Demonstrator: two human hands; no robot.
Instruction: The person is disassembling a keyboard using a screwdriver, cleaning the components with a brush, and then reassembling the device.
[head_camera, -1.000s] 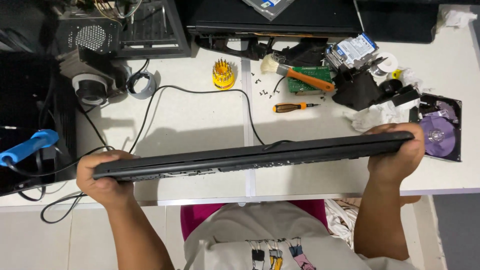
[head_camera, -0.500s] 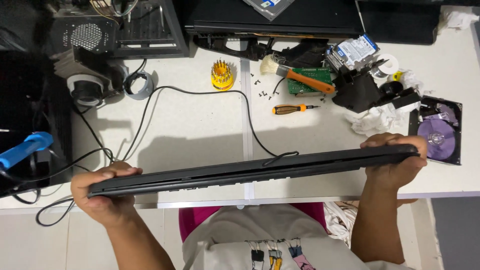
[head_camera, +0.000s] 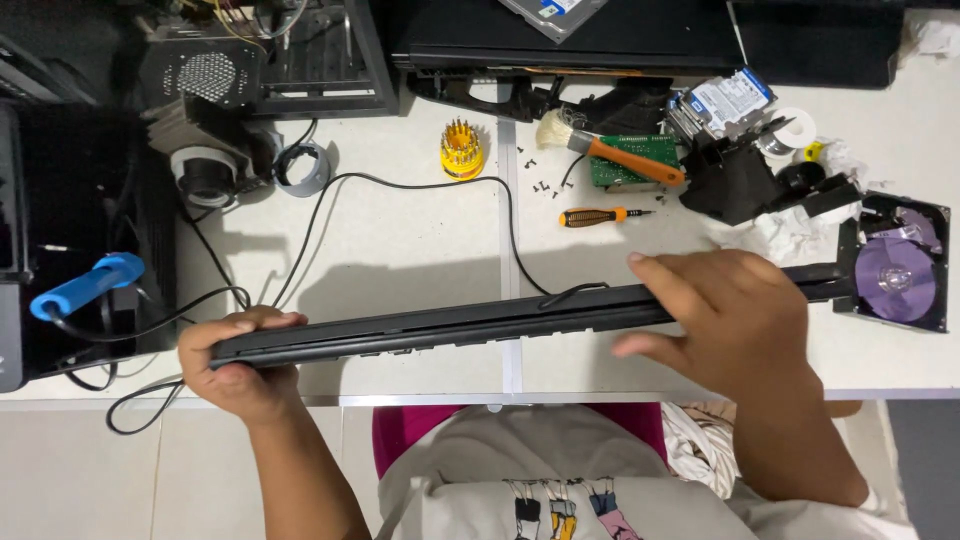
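From the head camera I see a long, flat black laptop (head_camera: 480, 322) held edge-on above the white desk (head_camera: 400, 240), running from lower left to upper right across the view. My left hand (head_camera: 240, 365) grips its left end — fingers (head_camera: 250, 322) curled over the top edge and pressed together, thumb below. My right hand (head_camera: 735, 325) lies over the right part of the laptop, fingers (head_camera: 665, 285) spread loosely across its top, thumb (head_camera: 650, 345) reaching along the near side.

Behind the laptop a black cable (head_camera: 420, 185) loops across the desk. Further back stand a yellow screwdriver-bit holder (head_camera: 461, 148), a brush with an orange handle (head_camera: 605, 148) lying on a green circuit board (head_camera: 635, 160), and a small orange-handled screwdriver (head_camera: 595, 216). At the far right an opened hard drive (head_camera: 895, 272) shows its purple platter — just beside the laptop's right end. A blue-handled tool (head_camera: 88, 285) rests at the left.
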